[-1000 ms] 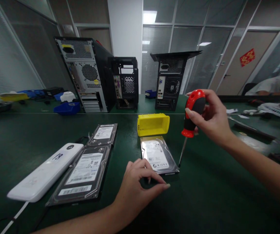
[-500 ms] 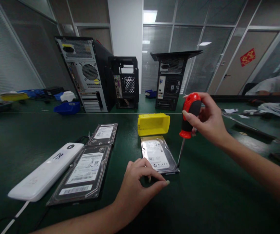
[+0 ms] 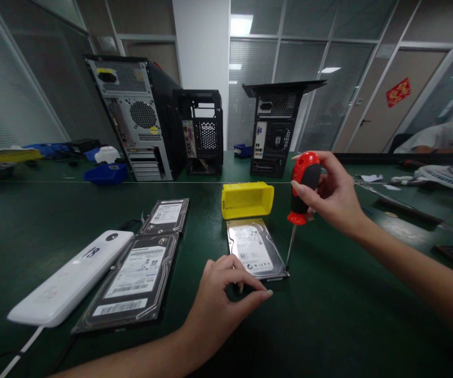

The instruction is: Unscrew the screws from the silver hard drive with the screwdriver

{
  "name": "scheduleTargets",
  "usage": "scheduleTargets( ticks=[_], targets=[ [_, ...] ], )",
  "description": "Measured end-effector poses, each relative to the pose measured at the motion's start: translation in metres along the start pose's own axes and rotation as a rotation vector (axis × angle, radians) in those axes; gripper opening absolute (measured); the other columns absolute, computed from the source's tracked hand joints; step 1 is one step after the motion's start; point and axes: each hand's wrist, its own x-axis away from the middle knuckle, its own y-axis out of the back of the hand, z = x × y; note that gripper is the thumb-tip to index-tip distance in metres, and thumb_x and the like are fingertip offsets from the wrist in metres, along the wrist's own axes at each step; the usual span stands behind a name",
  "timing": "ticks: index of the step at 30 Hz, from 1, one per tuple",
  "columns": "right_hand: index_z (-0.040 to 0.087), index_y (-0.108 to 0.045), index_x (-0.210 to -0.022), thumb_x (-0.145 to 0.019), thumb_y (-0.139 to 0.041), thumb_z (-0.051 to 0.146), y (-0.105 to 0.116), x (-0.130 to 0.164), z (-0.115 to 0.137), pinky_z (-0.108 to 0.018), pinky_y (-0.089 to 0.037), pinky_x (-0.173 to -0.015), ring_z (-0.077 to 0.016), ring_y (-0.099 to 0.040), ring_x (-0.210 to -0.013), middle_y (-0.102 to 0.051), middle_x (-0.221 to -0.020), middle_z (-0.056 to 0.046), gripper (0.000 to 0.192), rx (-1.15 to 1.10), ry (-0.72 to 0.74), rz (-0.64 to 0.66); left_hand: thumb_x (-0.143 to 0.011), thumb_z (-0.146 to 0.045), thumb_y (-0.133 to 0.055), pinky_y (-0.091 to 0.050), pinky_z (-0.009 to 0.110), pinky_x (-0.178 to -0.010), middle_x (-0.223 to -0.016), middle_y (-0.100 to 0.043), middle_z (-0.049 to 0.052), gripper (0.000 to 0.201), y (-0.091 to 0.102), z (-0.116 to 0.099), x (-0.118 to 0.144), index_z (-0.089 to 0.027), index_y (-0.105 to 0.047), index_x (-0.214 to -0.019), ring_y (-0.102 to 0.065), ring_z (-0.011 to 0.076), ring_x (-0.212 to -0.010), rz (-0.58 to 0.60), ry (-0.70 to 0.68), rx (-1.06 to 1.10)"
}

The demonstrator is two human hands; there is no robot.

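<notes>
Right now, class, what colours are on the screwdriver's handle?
Red and black: the screwdriver handle, gripped by the right hand, shows best in the head view.
</notes>
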Motion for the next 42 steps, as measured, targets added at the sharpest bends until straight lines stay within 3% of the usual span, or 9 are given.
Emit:
scheduleTargets(
  ticks=[11, 17, 22, 26, 42],
  targets=[
    [0.027, -0.051, -0.103, -0.069, -0.074, 0.026, 0.003, 0.001, 0.001, -0.018, -0.044, -0.027, -0.0074, -0.050, -0.039, -0.056, -0.069, 0.005, 0.041, 0.018, 0.012, 0.040, -0.073, -0.028, -0.075, -0.030, 0.032, -0.072, -0.075, -0.062, -0.002, 0.004, 0.000, 0.000, 0.001, -0.026, -0.073, -0.070, -0.053, 0.0181, -0.076, 0.003, 0.000, 0.003],
    [0.027, -0.052, -0.103, -0.076, -0.067, 0.031, 0.005, -0.001, 0.006, -0.020, -0.049, -0.037, -0.0137, -0.061, -0.060, -0.062, -0.081, 0.000, 0.032, -0.018, 0.020, 0.124, -0.074, -0.027, -0.074, -0.031, 0.032, -0.073, -0.076, -0.063, -0.001, 0.003, -0.001, 0.002, 0.000, -0.025, -0.073, -0.072, -0.054, 0.0187, -0.077, 0.010, -0.004, 0.021],
    [0.034, -0.045, -0.120, -0.076, -0.067, 0.027, 0.006, -0.001, 0.007, -0.016, -0.037, -0.028, -0.0089, -0.051, -0.044, -0.057, -0.070, 0.004, 0.050, -0.054, -0.026, 0.176, -0.075, -0.025, -0.073, -0.032, 0.034, -0.075, -0.076, -0.063, -0.001, 0.002, 0.000, 0.004, -0.001, -0.026, -0.073, -0.073, -0.055, 0.0186, -0.077, 0.002, -0.005, 0.041],
    [0.036, -0.045, -0.123, -0.077, -0.067, 0.026, 0.005, 0.001, 0.006, -0.016, -0.037, -0.029, -0.0061, -0.046, -0.041, -0.055, -0.074, 0.004, 0.052, -0.041, -0.008, 0.153, -0.079, -0.024, -0.068, -0.034, 0.034, -0.076, -0.077, -0.063, 0.000, 0.006, -0.002, 0.006, -0.002, -0.025, -0.073, -0.075, -0.056, 0.0190, -0.078, -0.008, 0.014, 0.091],
    [0.029, -0.044, -0.119, -0.077, -0.059, 0.036, 0.012, 0.000, 0.005, -0.026, -0.034, -0.037, -0.0155, -0.047, -0.051, -0.056, -0.065, 0.000, 0.046, -0.252, -0.034, 0.332, -0.084, -0.032, -0.058, -0.035, 0.026, -0.062, -0.078, -0.060, 0.002, 0.019, -0.001, 0.012, -0.007, -0.022, -0.074, -0.082, -0.050, 0.0160, -0.069, -0.027, 0.081, 0.212]
  ],
)
